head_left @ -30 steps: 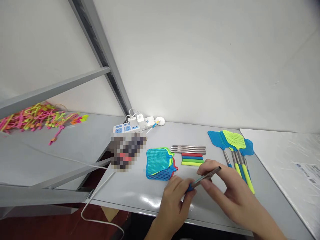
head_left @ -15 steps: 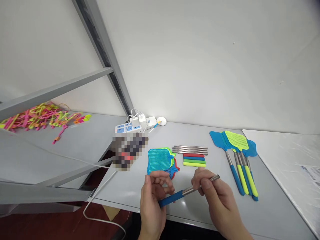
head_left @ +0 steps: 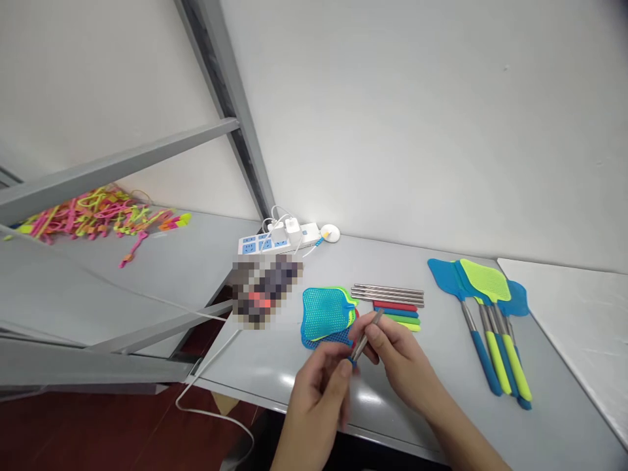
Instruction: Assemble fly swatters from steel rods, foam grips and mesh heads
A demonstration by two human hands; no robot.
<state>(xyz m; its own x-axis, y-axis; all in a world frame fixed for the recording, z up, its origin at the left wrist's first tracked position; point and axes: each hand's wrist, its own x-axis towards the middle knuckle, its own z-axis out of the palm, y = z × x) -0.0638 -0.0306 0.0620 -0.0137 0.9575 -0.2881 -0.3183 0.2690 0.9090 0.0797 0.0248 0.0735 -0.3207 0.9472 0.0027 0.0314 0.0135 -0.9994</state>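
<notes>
My left hand (head_left: pixel 318 396) and my right hand (head_left: pixel 400 360) both grip a steel rod with a blue sleeve (head_left: pixel 364 340). The left holds the blue end, mostly hidden by its fingers, and the right pinches the steel shaft. Just beyond my hands lies a stack of mesh fly swatter heads (head_left: pixel 326 313) in blue, green and red. Several loose steel rods (head_left: pixel 387 295) lie side by side next to coloured foam grips (head_left: pixel 396 314). Further right, several fly swatters with steel shafts (head_left: pixel 495 350) lie fanned out.
A white power strip (head_left: pixel 277 240) with plugged-in chargers stands at the back of the grey table (head_left: pixel 275 366). A pixelated patch (head_left: pixel 266 291) hides something left of the swatter heads. A pink and yellow plastic heap (head_left: pixel 98 216) lies on a lower left shelf.
The rod has turned from lying nearly level to pointing steeply up and away. My hands have drawn closer together, and the view has shifted slightly.
</notes>
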